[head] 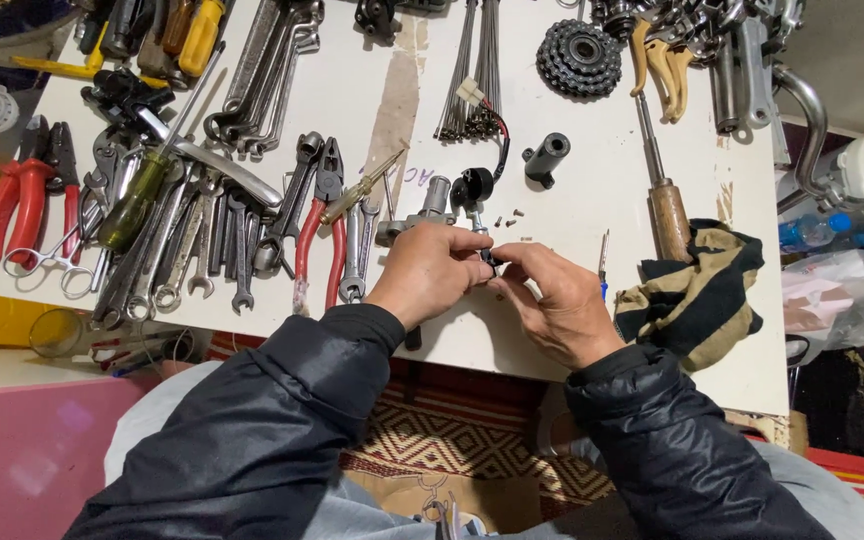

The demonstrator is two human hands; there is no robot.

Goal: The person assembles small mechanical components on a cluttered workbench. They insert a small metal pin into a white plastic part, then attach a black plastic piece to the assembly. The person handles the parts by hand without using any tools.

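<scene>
Hands meet at the near edge of the white table: left hand and right hand both have fingers pinched on a small dark part. Red-handled pliers lie at 9 o'clock, a striped rag at 3 o'clock, a gear cluster at 12 o'clock.

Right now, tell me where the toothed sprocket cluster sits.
In the head view, the sprocket cluster lies at the table's far edge, right of the spoke bundle.
</scene>
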